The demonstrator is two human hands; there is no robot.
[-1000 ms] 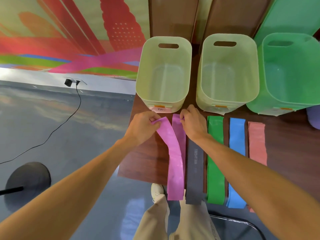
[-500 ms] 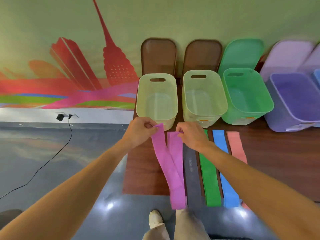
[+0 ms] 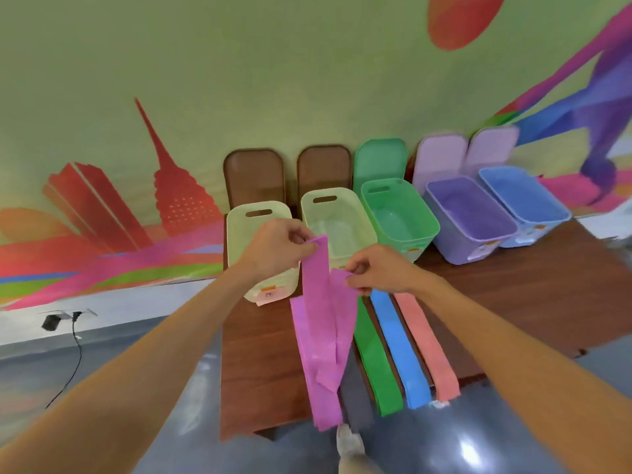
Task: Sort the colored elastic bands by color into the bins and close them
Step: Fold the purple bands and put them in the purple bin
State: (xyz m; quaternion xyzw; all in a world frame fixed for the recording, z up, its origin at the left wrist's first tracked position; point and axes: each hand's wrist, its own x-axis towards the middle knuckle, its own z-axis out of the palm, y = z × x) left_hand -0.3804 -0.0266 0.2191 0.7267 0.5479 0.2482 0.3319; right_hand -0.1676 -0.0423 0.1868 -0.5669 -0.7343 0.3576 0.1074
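The pink bands (image 3: 321, 340) hang in the centre of the frame, lifted off the table (image 3: 260, 354), with their lower ends trailing past its near edge. The left hand (image 3: 273, 251) pinches the top of one strip and the right hand (image 3: 376, 271) pinches the other just below, probably to part them; whether they form one loop I cannot tell. A green band (image 3: 372, 357), a blue band (image 3: 398, 347) and a salmon band (image 3: 425, 343) lie flat lower right, likely waiting. Open bins (image 3: 410, 246) stand behind, their lids (image 3: 254, 176) propped against the wall (image 3: 239, 80)

Bright, even light; blurred, warped edges
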